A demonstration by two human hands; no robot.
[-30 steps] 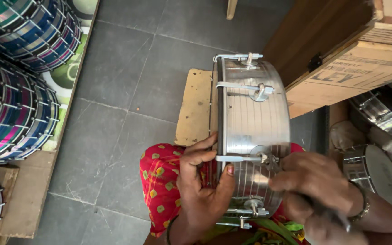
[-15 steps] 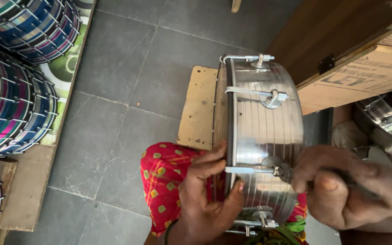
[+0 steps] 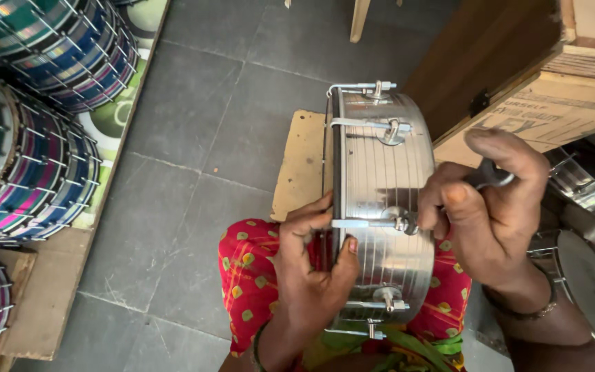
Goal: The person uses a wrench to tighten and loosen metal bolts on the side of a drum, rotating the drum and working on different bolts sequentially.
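A shiny steel drum shell [image 3: 380, 179] stands on its edge on my lap, over a red cloth with yellow spots [image 3: 249, 282]. My left hand [image 3: 308, 275] grips its rim from the left, thumb lying on the metal side. My right hand [image 3: 490, 207] is closed on a dark metal tool [image 3: 490, 176], held against a tension bolt and lug [image 3: 401, 220] on the shell's side. Other bolts and lugs [image 3: 387, 129] run around the shell.
Stacked drums with coloured striped shells [image 3: 29, 124] fill the left side on a wooden board. A wooden board [image 3: 301, 165] lies on the grey tile floor behind the shell. A brown cardboard box [image 3: 552, 110] and more steel drums [image 3: 587, 275] sit at right.
My right hand has risen and turned at the bolt, the tool now showing above my fingers. The view has shifted slightly; my left hand keeps its grip on the rim.
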